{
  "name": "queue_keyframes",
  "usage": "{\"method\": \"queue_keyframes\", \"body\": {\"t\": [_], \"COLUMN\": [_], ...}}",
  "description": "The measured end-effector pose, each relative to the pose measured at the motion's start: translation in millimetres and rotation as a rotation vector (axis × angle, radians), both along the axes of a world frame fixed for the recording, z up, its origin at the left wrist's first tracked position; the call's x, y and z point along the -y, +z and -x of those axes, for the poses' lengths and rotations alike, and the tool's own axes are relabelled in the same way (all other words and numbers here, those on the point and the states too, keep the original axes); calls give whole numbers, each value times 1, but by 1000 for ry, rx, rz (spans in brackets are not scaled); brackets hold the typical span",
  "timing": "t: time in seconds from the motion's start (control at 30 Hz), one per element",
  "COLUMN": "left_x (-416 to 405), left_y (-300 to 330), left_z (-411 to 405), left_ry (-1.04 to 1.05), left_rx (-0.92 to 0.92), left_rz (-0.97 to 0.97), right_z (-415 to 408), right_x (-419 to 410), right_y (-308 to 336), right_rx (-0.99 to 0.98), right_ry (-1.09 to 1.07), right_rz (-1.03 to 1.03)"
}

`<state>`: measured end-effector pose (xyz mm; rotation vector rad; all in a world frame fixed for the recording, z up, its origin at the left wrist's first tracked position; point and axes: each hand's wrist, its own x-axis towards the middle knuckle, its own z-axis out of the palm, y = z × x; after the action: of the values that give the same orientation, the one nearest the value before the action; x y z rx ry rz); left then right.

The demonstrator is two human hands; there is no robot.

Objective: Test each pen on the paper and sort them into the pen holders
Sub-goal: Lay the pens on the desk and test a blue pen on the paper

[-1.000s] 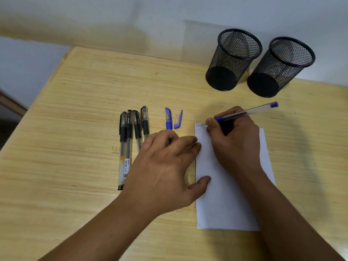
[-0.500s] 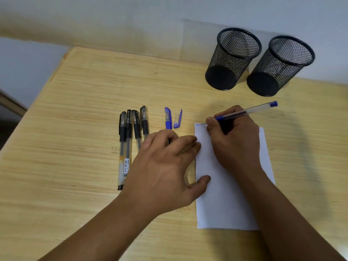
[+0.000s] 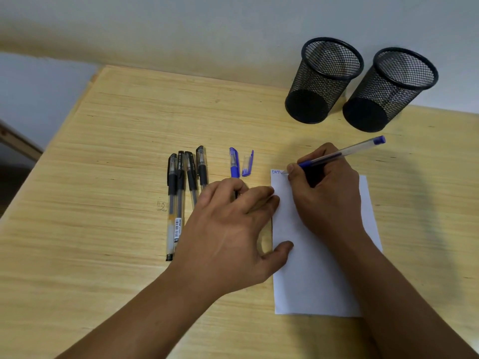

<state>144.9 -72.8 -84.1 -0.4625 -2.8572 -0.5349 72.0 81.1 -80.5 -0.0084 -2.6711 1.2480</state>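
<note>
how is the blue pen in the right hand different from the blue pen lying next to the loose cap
The blue pen in the right hand is uncapped, raised at a slant, its tip on the paper. The blue pen lying on the table is capped, flat, and partly hidden under the left hand, beside the loose cap. Both have blue trim.

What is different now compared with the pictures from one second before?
Almost nothing. The right hand still grips the blue pen, tip at the paper's top left corner; the left hand still presses the paper's edge. Other pens and both holders unmoved.
</note>
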Motion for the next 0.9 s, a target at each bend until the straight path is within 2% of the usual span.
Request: {"method": "queue_keyframes", "body": {"t": [0.3, 0.7, 0.9], "left_x": [0, -2, -4], "left_y": [-1, 6, 15], "left_z": [1, -3, -5], "left_ry": [0, 24, 24], "left_rx": [-24, 53, 90], "left_rz": [12, 103, 198], "right_z": [2, 6, 0], "right_x": [-1, -16, -18], "right_y": [-1, 10, 21], "right_rx": [5, 140, 140], "right_ry": [-16, -75, -37], "right_rz": [-2, 423, 433]}}
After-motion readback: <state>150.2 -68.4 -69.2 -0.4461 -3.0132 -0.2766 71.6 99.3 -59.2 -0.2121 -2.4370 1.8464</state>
